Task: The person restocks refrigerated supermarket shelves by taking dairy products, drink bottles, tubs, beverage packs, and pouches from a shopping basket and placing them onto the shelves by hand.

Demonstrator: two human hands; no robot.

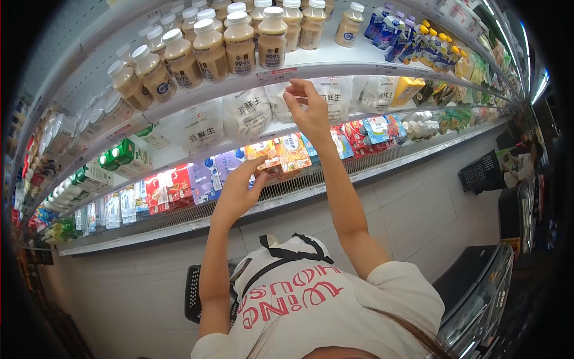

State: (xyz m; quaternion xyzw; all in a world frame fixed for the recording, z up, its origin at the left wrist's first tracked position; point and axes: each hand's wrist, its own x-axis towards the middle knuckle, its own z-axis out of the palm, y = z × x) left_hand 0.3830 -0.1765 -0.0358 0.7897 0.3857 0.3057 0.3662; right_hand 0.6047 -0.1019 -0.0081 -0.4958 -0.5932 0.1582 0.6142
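My right hand (310,113) is raised in front of the middle shelf, fingers bent and apart, with nothing visible in it. Behind it are white plastic bags (247,113) with black Chinese lettering; whether the fingertips touch one or the shelf edge above, I cannot tell. Lower and to the left, my left hand (238,190) is held with thumb and fingers apart and nothing seen in it. Its fingertips are by the orange drink packs (293,152) on the bottom shelf, beside purple packs (205,178). Contact there is unclear.
White-capped beige bottles (272,39) crowd the top shelf, with blue and yellow pouches (388,30) further right. Green cartons (127,157) stand at the left. A black basket (194,293) is by my body. Another person (521,167) is at the far right, near a dark crate (480,172).
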